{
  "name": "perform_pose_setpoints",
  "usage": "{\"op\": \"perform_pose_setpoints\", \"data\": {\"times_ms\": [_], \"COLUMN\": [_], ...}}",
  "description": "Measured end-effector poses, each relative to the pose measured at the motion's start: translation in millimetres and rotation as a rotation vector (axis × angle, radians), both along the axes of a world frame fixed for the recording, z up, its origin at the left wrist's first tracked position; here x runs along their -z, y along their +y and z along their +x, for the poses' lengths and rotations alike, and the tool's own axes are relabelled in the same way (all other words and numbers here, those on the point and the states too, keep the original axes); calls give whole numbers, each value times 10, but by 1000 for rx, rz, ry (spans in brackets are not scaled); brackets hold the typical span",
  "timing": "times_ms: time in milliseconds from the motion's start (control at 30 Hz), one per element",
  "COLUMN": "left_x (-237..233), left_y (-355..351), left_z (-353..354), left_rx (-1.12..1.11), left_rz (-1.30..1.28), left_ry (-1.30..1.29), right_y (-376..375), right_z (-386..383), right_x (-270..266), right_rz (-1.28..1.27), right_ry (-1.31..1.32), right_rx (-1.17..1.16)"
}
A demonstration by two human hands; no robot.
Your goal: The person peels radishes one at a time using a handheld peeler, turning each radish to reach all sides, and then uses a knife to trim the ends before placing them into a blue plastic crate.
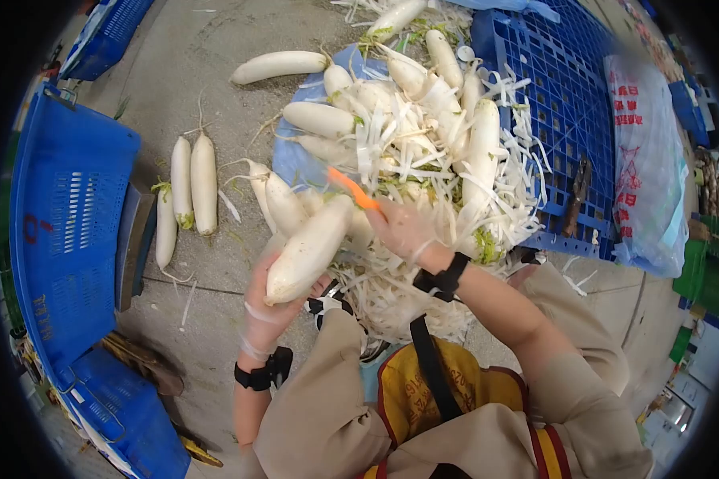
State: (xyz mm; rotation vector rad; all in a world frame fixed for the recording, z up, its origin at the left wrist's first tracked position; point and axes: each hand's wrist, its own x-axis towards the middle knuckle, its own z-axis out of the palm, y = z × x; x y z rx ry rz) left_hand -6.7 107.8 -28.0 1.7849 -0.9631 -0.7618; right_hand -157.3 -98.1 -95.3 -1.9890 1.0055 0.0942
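A thick white daikon radish [310, 249] lies slanted in my left hand [268, 307], its lower end resting against the palm and fingers. My right hand [407, 230] is closed around an orange peeler [355, 190], which points up and left just beyond the radish's far end. Both hands wear thin clear gloves. Right beyond them, a heap of daikons [321, 120] and long white peelings [407, 144] covers a blue plastic sheet [289, 164]. More peelings [399, 299] lie on the floor between my feet.
Three daikons [204, 184] lie on the concrete to the left, beside a blue crate [72, 231]. Another blue crate [136, 415] stands nearer. At right are a blue plastic pallet [571, 104] and a plastic bag with red print [643, 176]. A yellow-brown cloth [431, 383] sits at my lap.
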Motion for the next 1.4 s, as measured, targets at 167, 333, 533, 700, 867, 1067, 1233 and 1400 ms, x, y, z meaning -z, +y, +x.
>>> {"op": "perform_pose_setpoints", "data": {"times_ms": [167, 333, 533, 700, 867, 1067, 1233, 1400], "left_x": [-1, 113, 136, 47, 240, 296, 218, 269], "left_y": [-103, -139, -182, -278, -257, -303, -338, -332], "left_z": [156, -77, -84, -136, -137, -141, -144, -115], "left_rx": [341, -69, -142, -251, -197, -231, -394, -267], "left_rz": [-85, -52, -157, -120, -76, -110, -49, -57], "left_ry": [-478, 113, 233, 368, 205, 158, 344, 116], "right_y": [55, 23, 23, 132, 781, 817, 259, 618], "right_z": [171, 220, 234, 211, 68, 74, 152, 90], "right_x": [605, 493, 460, 10, -761, -689, -326, -627], "right_rz": [148, 295, 347, 55, -118, -309, -317, -320], "right_ry": [-84, -18, -78, -15, -497, -337, -116, -416], "right_rx": [249, 200, 220, -66, -278, -280, -38, -292]}}
